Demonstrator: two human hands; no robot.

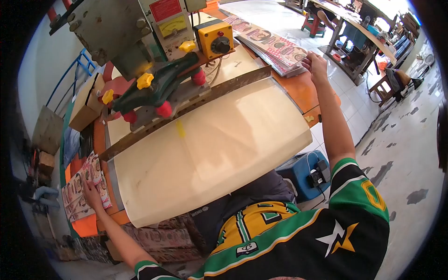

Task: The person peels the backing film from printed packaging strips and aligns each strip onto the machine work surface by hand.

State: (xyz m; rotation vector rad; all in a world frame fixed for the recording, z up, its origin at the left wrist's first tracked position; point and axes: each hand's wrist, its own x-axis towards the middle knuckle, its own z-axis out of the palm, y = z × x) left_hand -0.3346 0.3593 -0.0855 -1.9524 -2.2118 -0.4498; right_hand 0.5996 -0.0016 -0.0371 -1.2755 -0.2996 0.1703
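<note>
My left hand [92, 193] lies on a stack of printed sheets [78, 198] at the left end of the machine table, its fingers resting on the top. My right hand [317, 66] is at the far right, its fingers closed at the corner of a long printed sheet [280, 46] on top of another stack. Between my hands a cream-coloured mat [210, 154] covers the machine's front bed and curls down at the near edge. Behind it stands a press machine with a dark green clamp frame [158, 84] and a long metal bar [224, 91].
A yellow control box [214, 38] with a black knob is mounted on the machine. A cardboard box [87, 102] stands at the left. By my right side is a blue container [303, 175] with a plugged-in adapter. A workbench [359, 32] stands at the back right.
</note>
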